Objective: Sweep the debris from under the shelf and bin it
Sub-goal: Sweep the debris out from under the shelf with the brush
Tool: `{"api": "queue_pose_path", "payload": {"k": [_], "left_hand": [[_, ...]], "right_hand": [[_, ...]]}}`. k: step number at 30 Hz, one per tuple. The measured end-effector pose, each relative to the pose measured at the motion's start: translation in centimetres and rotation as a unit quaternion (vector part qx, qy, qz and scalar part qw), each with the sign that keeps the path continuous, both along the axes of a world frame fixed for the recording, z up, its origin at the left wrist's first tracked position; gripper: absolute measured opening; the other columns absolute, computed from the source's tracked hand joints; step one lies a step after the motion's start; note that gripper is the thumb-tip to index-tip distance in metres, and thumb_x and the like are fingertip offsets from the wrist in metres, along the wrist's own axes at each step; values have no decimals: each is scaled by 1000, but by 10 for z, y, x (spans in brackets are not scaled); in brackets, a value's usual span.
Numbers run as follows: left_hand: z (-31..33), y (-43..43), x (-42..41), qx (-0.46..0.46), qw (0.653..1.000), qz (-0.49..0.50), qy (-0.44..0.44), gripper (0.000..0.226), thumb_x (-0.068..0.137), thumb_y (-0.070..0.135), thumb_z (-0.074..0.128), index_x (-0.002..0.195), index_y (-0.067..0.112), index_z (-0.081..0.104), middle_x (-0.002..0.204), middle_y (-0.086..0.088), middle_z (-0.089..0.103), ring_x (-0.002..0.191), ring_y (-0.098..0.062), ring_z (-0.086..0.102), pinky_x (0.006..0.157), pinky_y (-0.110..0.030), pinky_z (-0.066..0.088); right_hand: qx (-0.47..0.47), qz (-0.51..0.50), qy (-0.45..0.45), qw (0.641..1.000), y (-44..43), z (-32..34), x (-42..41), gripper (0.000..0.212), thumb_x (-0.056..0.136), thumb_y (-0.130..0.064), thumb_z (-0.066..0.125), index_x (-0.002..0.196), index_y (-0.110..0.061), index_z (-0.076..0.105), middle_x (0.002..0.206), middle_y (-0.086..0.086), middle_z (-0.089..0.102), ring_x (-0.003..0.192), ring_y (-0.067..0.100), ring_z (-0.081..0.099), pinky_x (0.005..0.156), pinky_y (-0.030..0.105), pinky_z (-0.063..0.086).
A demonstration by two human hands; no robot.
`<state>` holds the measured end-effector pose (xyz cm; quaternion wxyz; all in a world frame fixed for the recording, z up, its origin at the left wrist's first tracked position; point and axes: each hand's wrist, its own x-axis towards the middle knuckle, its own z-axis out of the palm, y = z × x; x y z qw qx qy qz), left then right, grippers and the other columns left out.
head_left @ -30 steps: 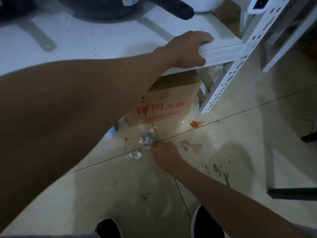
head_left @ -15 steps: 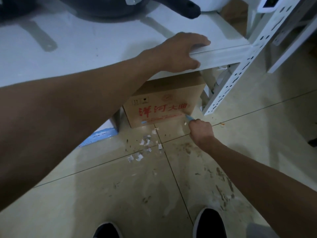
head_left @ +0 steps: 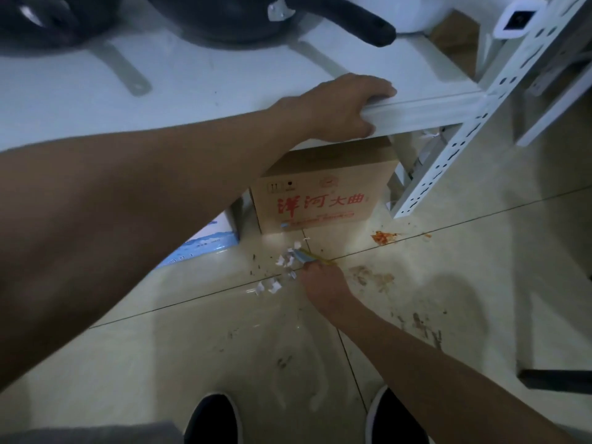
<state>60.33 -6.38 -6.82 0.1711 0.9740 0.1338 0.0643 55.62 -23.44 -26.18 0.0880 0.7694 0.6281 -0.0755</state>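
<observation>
Small white paper scraps (head_left: 282, 267) and dark crumbs lie on the tiled floor in front of the white metal shelf (head_left: 426, 107). My right hand (head_left: 323, 283) is low over the floor and grips a small blue and yellow brush (head_left: 304, 256), whose tip touches the scraps. My left hand (head_left: 346, 107) grips the front edge of the shelf board, fingers on top and thumb below. An orange-red stain (head_left: 382, 237) lies on the floor by the shelf's perforated leg (head_left: 448, 165).
A cardboard box with red lettering (head_left: 320, 200) stands under the shelf, a blue and white pack (head_left: 205, 245) to its left. Dark pans (head_left: 240, 20) sit on the shelf. My two shoes (head_left: 211, 418) are at the bottom; a dark bar (head_left: 557, 379) lies at right.
My right hand has swung back left from the box corner near the shelf leg to the scraps. The left hand keeps its hold on the shelf edge.
</observation>
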Motion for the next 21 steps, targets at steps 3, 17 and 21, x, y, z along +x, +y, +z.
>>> {"api": "queue_pose_path", "payload": {"k": [3,17,21], "left_hand": [[3,1,-25,9,1000,10,18,64,91,32,60,149,29,33,155,7,35,139,-16,34,113,-36,29],[-1,40,-118,51,995,84,-19,70,87,53,59,148,29,36,154,8,36,139,-16,35,109,-36,32],[-13,50,-129,53,995,84,-1,75,87,54,60,151,33,30,159,10,28,144,-16,28,113,-39,27]], "right_hand": [[-17,-24,17,999,-2,18,0,22,89,-8,54,108,-4,65,98,13,69,85,24,70,70,32,54],[-22,-125,-1,992,40,34,37,27,95,-12,45,119,-7,57,110,11,63,96,27,65,71,31,45],[-44,-114,-20,992,46,21,28,26,96,-10,44,119,-6,55,115,11,60,101,27,63,77,32,46]]}}
